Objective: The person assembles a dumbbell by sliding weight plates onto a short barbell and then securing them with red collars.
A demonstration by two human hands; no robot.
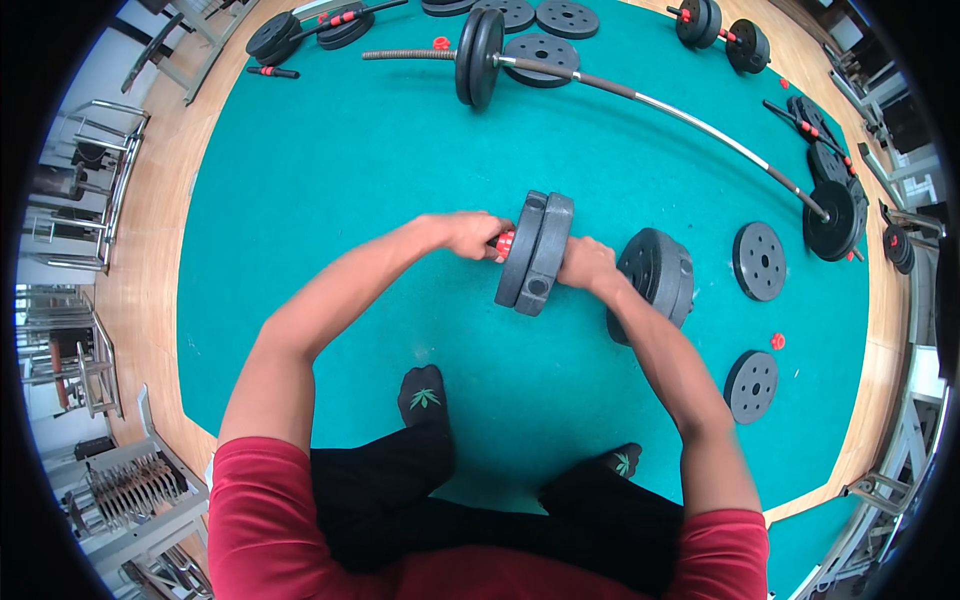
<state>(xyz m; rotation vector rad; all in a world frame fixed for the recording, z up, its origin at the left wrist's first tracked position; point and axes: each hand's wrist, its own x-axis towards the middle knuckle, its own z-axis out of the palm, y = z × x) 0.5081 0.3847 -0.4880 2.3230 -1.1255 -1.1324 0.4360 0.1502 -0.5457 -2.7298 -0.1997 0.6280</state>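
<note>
A dumbbell (548, 250) with dark grey plates is in front of me, lying roughly crosswise. My right hand (588, 264) is closed round its handle between the two plate stacks; the handle itself is mostly hidden. Beyond that hand are the right-end plates (660, 275), partly covered by my forearm. My left hand (468, 236) is at the left end, its fingers closed on a red collar nut (505, 243) against the outer plate. Whether the dumbbell touches the mat is hard to tell.
A barbell (680, 115) with plates lies across the green mat (330, 180) ahead. To the right are loose plates (759, 262) and a red collar (778, 341). Another dumbbell (747, 46) is at the far right. Gym machines (90, 190) line the left side.
</note>
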